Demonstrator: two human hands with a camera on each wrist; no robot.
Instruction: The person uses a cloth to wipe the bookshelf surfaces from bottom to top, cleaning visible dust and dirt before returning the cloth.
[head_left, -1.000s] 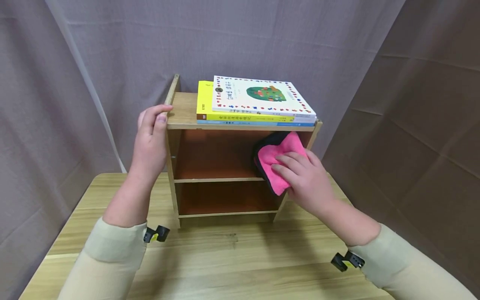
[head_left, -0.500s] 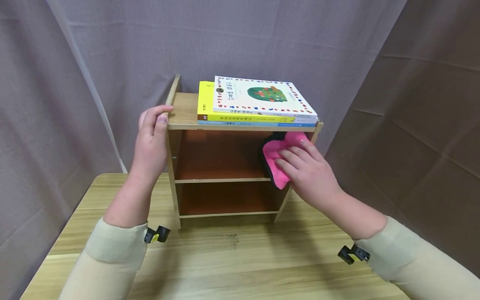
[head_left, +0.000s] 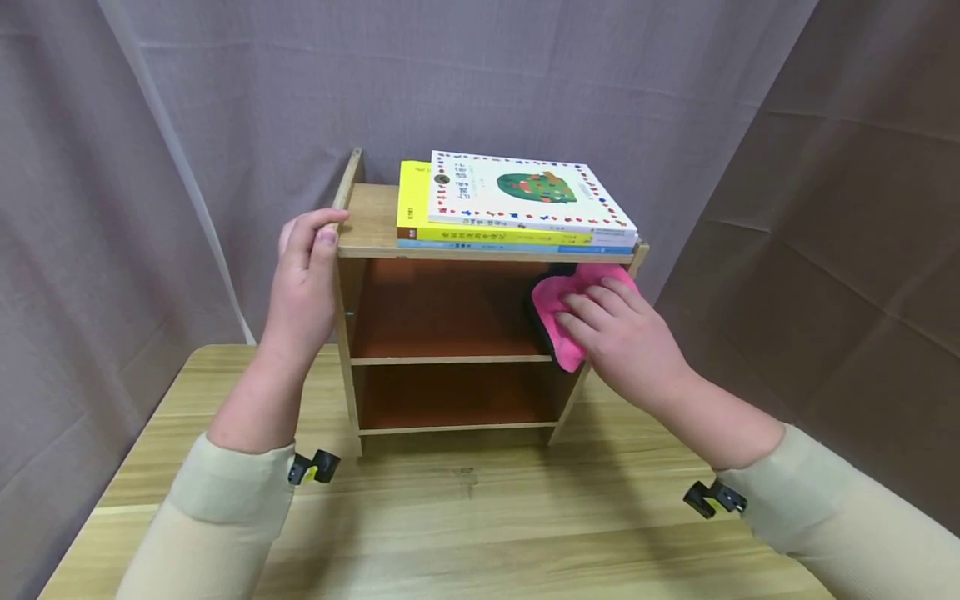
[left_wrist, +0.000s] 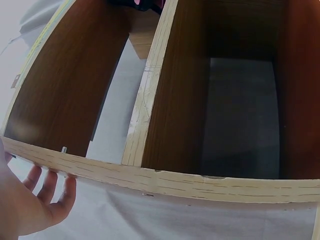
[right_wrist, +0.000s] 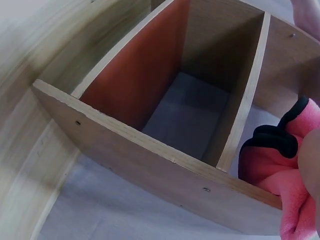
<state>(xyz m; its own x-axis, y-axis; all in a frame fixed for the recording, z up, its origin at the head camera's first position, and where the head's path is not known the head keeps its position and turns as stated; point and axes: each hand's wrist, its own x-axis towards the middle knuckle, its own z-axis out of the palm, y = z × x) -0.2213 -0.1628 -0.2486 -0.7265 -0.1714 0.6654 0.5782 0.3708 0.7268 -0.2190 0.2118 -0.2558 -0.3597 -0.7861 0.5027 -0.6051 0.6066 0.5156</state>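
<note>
A small wooden bookshelf (head_left: 450, 361) with two open compartments stands on the table. My left hand (head_left: 303, 271) grips its top left corner, the index finger bent over the top edge. In the left wrist view several fingertips (left_wrist: 65, 192) lie along the outside of the side panel. My right hand (head_left: 626, 337) holds a pink cloth (head_left: 551, 300) with a dark edge in the upper compartment, at the right side panel. The right wrist view shows the bunched pink cloth (right_wrist: 265, 167) lapping over the panel's front edge; the hand's palm side is hidden.
Several books (head_left: 525, 192) lie stacked on the bookshelf's top, a white one uppermost over yellow and blue ones. The wooden table (head_left: 450, 533) extends in front. Grey curtains (head_left: 480, 83) hang behind, and a brown cloth wall (head_left: 840, 250) rises on the right.
My right hand has moved right and slightly up with the pink cloth, closer to the right side panel. The left hand has stayed on the corner.
</note>
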